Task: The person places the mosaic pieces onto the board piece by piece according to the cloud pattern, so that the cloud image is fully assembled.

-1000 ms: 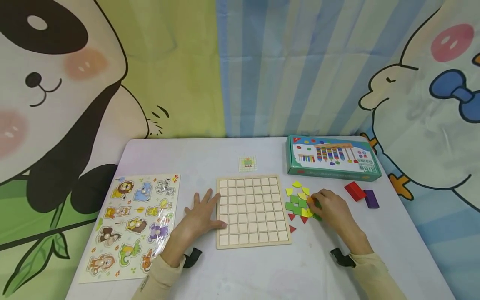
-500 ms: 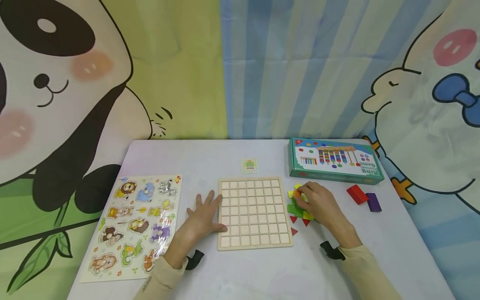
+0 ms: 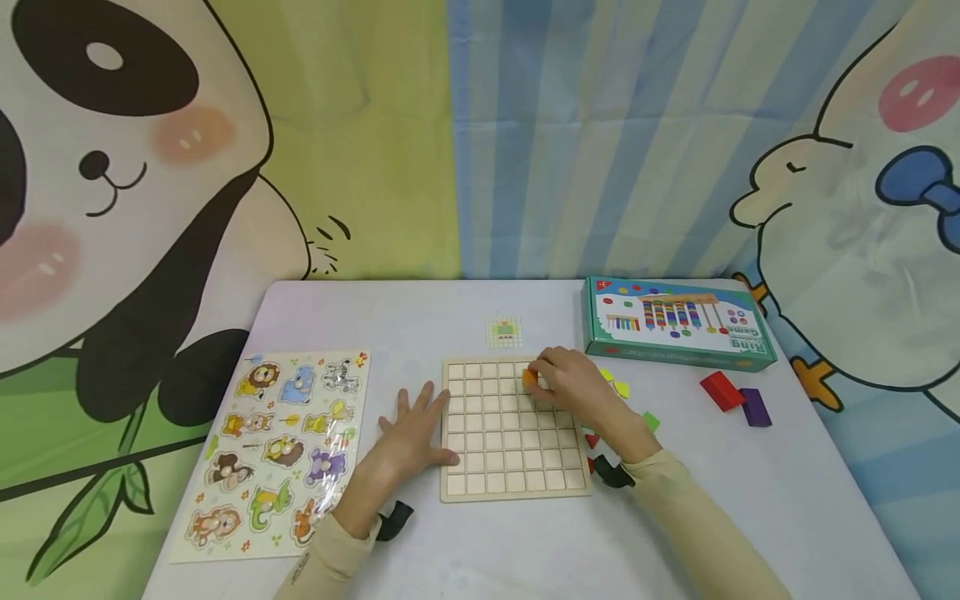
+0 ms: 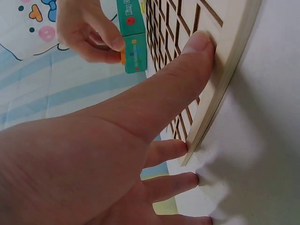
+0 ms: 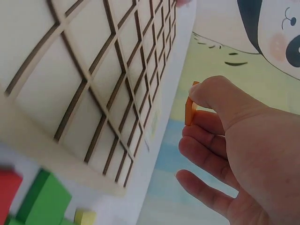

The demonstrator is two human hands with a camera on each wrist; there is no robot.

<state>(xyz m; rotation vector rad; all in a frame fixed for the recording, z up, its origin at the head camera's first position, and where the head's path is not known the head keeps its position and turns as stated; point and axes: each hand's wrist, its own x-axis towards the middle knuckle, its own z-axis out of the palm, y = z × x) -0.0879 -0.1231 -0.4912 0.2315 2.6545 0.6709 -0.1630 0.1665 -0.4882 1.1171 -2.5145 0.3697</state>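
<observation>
A small flat orange tile (image 3: 529, 377) is pinched between the thumb and fingers of my right hand (image 3: 573, 387). That hand hovers over the upper right of a wooden grid board (image 3: 491, 433). In the right wrist view the orange tile (image 5: 190, 110) stands on edge, apart from the board. My left hand (image 3: 408, 437) lies spread at the board's left edge. The left wrist view shows its thumb (image 4: 197, 44) on the rim, with other fingers at the side and on the table. Green tiles (image 5: 44, 199), a red one (image 5: 7, 187) and yellow ones (image 3: 621, 389) lie right of the board.
A small pattern card (image 3: 505, 332) lies behind the board. A green game box (image 3: 678, 325) stands at back right, with a red block (image 3: 722, 391) and a purple block (image 3: 755, 407) before it. An animal puzzle board (image 3: 273, 458) lies at left.
My right hand has picked up the orange tile from the pile and carried it left to above the grid board. The left hand keeps its place at the board's edge.
</observation>
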